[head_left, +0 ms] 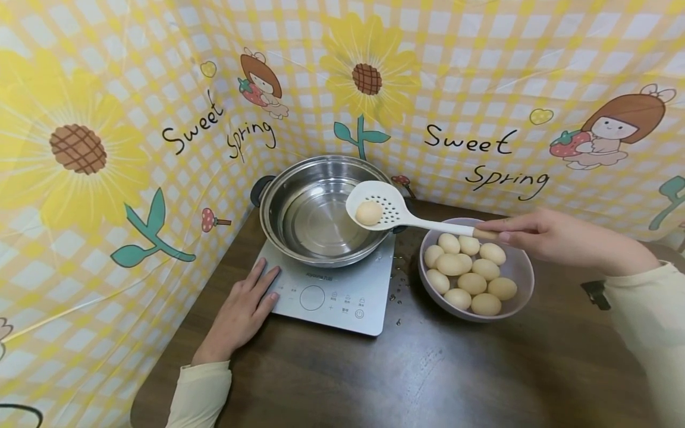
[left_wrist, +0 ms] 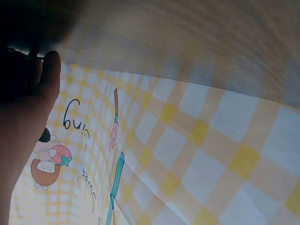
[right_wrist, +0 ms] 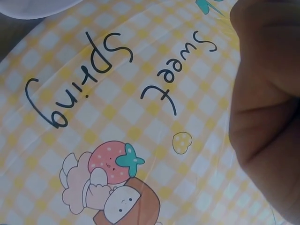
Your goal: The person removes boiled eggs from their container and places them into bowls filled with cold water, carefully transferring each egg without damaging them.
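In the head view, the right hand grips the wooden end of a white slotted spoon. One egg lies in the spoon's bowl, held above the right side of a steel pot. Clear liquid seems to cover the pot's bottom. The pot stands on a white induction cooker. At the cooker's left edge rests the left hand, its fingers spread and touching the surface. Below the spoon's handle, a pale bowl holds several eggs. The right wrist view shows only part of the right hand.
The brown table carries water drops between cooker and bowl. A yellow checked cloth hangs behind and along the left. A small black object lies near the right sleeve. The pot's black side handle sticks out at left.
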Demonstrator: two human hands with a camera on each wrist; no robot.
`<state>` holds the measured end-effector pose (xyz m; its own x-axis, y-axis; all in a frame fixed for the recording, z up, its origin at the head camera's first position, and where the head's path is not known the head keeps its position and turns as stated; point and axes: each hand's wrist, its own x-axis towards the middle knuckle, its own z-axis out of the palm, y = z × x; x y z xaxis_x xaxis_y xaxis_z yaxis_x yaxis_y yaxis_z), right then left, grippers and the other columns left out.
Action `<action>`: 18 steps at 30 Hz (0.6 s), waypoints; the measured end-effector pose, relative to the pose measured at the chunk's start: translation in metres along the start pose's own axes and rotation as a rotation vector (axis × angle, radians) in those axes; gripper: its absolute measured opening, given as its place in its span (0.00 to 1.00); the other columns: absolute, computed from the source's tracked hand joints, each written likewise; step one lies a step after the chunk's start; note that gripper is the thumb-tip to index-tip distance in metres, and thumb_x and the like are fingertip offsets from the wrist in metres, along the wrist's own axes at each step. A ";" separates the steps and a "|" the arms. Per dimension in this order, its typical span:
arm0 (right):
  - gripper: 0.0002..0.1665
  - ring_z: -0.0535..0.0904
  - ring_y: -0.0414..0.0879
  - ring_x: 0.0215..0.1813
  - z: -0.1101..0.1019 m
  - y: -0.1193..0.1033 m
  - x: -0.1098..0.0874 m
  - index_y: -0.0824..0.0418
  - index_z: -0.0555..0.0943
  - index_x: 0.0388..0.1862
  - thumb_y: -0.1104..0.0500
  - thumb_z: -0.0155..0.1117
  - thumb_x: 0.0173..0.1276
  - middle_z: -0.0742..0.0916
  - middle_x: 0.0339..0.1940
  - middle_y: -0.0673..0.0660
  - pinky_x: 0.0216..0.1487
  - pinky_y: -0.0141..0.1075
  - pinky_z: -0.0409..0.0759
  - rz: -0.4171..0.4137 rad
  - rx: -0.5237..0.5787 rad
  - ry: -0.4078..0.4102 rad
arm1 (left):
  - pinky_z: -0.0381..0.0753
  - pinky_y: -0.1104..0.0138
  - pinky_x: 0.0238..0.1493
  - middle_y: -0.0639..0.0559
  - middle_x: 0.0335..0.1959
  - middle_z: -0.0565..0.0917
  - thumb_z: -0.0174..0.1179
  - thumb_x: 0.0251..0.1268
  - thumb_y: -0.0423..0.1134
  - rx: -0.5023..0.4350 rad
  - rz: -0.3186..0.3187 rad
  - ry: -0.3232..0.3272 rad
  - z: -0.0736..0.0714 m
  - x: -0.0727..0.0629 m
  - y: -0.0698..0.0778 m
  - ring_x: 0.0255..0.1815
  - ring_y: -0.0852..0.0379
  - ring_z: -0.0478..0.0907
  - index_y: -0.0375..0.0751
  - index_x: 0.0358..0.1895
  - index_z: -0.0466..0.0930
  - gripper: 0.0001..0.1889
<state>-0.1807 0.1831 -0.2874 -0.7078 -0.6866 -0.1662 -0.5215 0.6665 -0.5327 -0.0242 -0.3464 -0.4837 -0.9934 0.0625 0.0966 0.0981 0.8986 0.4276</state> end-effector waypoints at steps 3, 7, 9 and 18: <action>0.21 0.75 0.45 0.66 0.001 0.002 -0.003 0.44 0.80 0.68 0.58 0.56 0.80 0.82 0.65 0.52 0.57 0.22 0.68 -0.019 -0.008 0.017 | 0.67 0.39 0.61 0.48 0.83 0.48 0.45 0.82 0.55 0.002 -0.001 -0.001 0.000 0.000 -0.001 0.69 0.35 0.62 0.53 0.80 0.60 0.29; 0.21 0.73 0.42 0.67 0.001 0.005 -0.007 0.43 0.80 0.68 0.57 0.55 0.81 0.81 0.66 0.51 0.57 0.18 0.65 -0.001 0.007 0.012 | 0.67 0.39 0.61 0.48 0.83 0.48 0.46 0.82 0.54 0.004 0.000 -0.001 0.001 0.000 -0.001 0.69 0.35 0.63 0.53 0.80 0.60 0.29; 0.21 0.72 0.42 0.68 0.001 0.007 -0.009 0.43 0.79 0.68 0.57 0.54 0.81 0.80 0.67 0.50 0.57 0.18 0.65 0.006 0.014 0.010 | 0.67 0.40 0.61 0.47 0.83 0.48 0.46 0.82 0.54 0.007 0.002 0.001 0.001 0.000 -0.001 0.68 0.35 0.63 0.53 0.80 0.61 0.29; 0.21 0.71 0.37 0.67 0.001 0.013 -0.019 0.45 0.80 0.68 0.58 0.56 0.80 0.81 0.66 0.56 0.55 0.18 0.66 0.043 0.039 0.034 | 0.67 0.39 0.60 0.47 0.83 0.49 0.46 0.82 0.54 -0.005 0.005 0.006 0.000 0.000 0.000 0.68 0.34 0.63 0.52 0.79 0.61 0.29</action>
<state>-0.1740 0.2046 -0.2924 -0.7454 -0.6468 -0.1615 -0.4718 0.6830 -0.5577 -0.0243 -0.3468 -0.4838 -0.9924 0.0646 0.1047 0.1038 0.8960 0.4318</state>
